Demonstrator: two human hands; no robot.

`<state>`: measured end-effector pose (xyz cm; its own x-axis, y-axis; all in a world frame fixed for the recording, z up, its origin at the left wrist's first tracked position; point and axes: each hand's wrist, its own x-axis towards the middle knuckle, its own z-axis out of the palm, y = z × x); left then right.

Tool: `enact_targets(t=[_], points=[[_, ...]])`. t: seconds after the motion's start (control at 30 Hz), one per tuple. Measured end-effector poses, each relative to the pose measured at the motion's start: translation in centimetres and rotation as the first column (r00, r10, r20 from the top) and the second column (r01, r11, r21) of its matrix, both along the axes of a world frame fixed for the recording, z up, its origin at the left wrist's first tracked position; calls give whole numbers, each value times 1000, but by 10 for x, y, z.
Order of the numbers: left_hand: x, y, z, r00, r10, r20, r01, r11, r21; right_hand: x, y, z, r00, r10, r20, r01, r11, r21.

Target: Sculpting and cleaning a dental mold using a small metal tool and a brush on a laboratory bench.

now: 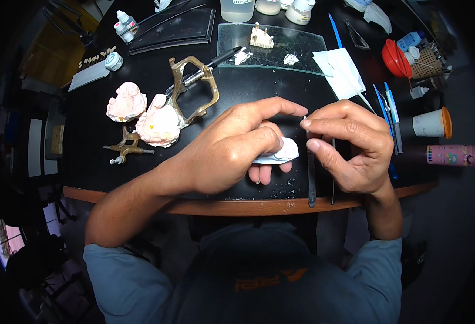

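My left hand [232, 146] is closed around a small white plaster tooth model [285, 151], its thumb on top and fingers curled beneath. The left index finger stretches right, its tip against the upper end of a slim metal hand instrument [311, 183]. My right hand [353, 140] pinches this instrument near its thin tip with thumb and fingers. The instrument's flat dark end points down past the table's front edge. A second thin metal rod [333, 183] shows below the right palm; whether the hand touches it is hidden.
Pink-and-white plaster dental casts [157, 125] and a brass-coloured articulator frame [216, 97] stand left. Behind lies a glass plate [307, 48] bearing a toothed model [261, 38]. Blue-handled tools [393, 110], a white cup [429, 124] and a pink can [452, 155] are right. White crumbs dot the wooden edge [237, 207].
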<state>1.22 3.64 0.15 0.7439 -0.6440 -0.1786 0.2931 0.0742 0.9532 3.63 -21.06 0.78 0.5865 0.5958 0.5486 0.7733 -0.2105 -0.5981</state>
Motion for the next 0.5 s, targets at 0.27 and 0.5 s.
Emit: enact_targets(t=[0.27, 0.5], points=[[0, 0, 0, 1000, 7, 7, -7, 1000, 9, 0, 3, -5, 1000, 3, 2, -3, 1000, -10], [-1, 0, 2, 1000, 3, 3, -3, 1000, 20, -1, 3, -5, 999, 52, -15, -52, 999, -10]])
